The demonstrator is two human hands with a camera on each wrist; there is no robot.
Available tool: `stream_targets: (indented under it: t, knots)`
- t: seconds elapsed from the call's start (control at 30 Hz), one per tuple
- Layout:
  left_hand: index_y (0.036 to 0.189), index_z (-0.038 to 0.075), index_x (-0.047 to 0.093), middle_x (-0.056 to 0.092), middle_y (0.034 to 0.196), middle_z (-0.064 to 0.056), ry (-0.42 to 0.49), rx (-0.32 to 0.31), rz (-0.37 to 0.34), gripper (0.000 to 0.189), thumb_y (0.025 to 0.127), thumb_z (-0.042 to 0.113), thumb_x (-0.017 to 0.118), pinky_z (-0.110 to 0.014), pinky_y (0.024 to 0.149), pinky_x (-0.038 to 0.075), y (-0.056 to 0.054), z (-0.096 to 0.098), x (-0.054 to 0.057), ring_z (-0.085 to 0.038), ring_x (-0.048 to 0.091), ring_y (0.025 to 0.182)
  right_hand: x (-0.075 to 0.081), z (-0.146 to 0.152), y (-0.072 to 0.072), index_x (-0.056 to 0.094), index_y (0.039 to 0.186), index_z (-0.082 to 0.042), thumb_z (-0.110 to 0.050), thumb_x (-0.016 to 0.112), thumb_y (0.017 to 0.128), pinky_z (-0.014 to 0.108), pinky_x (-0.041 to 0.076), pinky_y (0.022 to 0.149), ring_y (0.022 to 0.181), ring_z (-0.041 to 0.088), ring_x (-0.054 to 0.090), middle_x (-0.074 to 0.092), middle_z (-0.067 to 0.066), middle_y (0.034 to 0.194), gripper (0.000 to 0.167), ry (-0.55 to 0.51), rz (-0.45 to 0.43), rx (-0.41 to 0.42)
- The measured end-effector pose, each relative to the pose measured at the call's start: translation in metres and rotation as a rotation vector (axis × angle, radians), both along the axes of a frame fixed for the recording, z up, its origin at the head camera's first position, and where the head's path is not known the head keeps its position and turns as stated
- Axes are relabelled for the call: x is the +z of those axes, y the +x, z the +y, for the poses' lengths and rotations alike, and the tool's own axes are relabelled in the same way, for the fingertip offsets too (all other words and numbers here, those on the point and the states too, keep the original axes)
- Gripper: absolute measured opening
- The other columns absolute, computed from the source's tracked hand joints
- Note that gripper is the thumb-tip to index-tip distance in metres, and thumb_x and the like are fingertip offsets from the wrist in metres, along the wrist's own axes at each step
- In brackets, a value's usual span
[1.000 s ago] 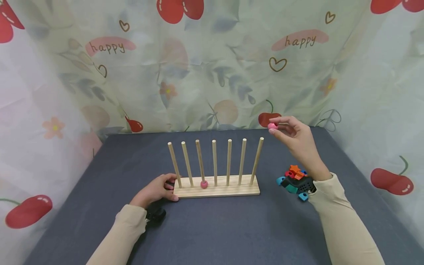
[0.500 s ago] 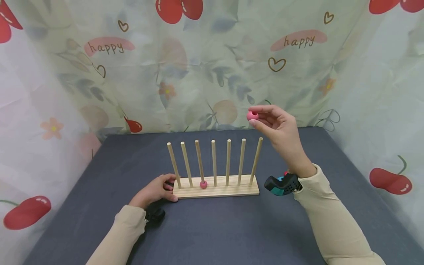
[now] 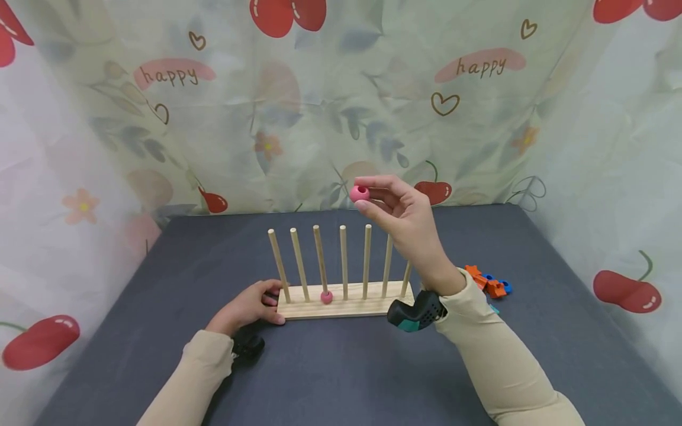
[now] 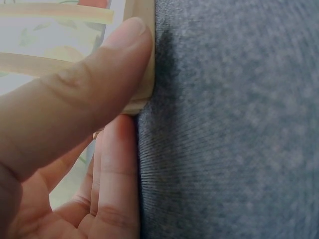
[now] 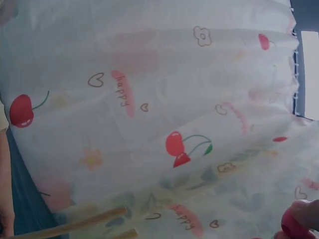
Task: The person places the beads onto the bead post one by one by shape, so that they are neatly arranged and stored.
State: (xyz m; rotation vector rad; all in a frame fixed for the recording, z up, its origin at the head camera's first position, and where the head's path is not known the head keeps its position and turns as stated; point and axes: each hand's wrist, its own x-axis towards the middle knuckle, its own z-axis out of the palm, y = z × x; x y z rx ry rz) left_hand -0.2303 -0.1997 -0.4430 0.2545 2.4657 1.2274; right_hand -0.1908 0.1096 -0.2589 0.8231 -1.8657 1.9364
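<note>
A wooden peg board (image 3: 314, 310) with several upright pegs stands on the table. One pink bead (image 3: 327, 297) sits at the foot of the third peg from the left. My left hand (image 3: 247, 305) holds the board's left end; in the left wrist view the thumb (image 4: 84, 84) lies over its edge and the fingers are at the end. Above the peg tops, my right hand (image 3: 407, 222) pinches another pink bead (image 3: 356, 196) between thumb and index finger, its hole visible. That bead (image 5: 293, 225) is partly cut off in the right wrist view. The right forearm hides part of the rightmost pegs.
To the right, beyond the right sleeve, lies a small pile of orange and blue pieces (image 3: 494, 289), partly covered by the arm. Dark cloth covers the table (image 3: 330, 373). A cherry-print curtain (image 3: 319, 118) hangs behind and at both sides.
My right hand has carried the pinched bead leftward from beyond the board's right end to above the pegs. The left hand keeps its hold on the board.
</note>
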Motion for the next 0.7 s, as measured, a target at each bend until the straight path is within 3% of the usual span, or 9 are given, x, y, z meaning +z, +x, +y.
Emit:
stream_targets:
  t: [0.13, 0.4, 0.6, 0.7]
  knots:
    - [0.131, 0.006, 0.056, 0.050, 0.117, -0.015, 0.003, 0.003, -0.001, 0.072, 0.067, 0.007, 0.088, -0.035, 0.084, 0.047, 0.000, 0.001, 0.000, -0.024, 0.052, 0.098, -0.013, -0.017, 0.000, 0.058, 0.124, 0.009, 0.006, 0.064, 0.089, 0.026, 0.052, 0.089, 0.103, 0.013, 0.063, 0.061, 0.009, 0.116, 0.036, -0.014, 0.087, 0.006]
    - [0.131, 0.004, 0.055, 0.051, 0.117, -0.015, 0.009, -0.001, 0.013, 0.073, 0.066, 0.006, 0.088, -0.034, 0.083, 0.047, 0.000, 0.001, -0.001, -0.024, 0.053, 0.097, -0.044, -0.042, -0.008, 0.059, 0.122, 0.005, 0.006, 0.064, 0.088, 0.033, 0.047, 0.099, 0.110, 0.019, 0.059, 0.058, 0.017, 0.118, 0.034, 0.062, 0.276, -0.089]
    - [0.131, 0.004, 0.056, 0.051, 0.117, -0.015, 0.022, -0.003, 0.014, 0.072, 0.066, 0.004, 0.087, -0.032, 0.080, 0.047, 0.000, 0.001, -0.001, -0.023, 0.052, 0.096, -0.060, -0.052, -0.016, 0.060, 0.123, 0.003, 0.004, 0.065, 0.089, 0.035, 0.046, 0.100, 0.110, 0.023, 0.058, 0.059, 0.015, 0.118, 0.035, 0.090, 0.255, -0.117]
    - [0.132, 0.003, 0.055, 0.052, 0.116, -0.016, 0.030, -0.017, 0.020, 0.072, 0.067, 0.003, 0.087, -0.030, 0.079, 0.047, 0.001, 0.000, 0.001, -0.024, 0.053, 0.096, -0.066, -0.055, -0.017, 0.061, 0.125, -0.001, -0.001, 0.065, 0.090, 0.029, 0.048, 0.094, 0.108, 0.020, 0.058, 0.059, 0.011, 0.119, 0.035, 0.112, 0.205, -0.112]
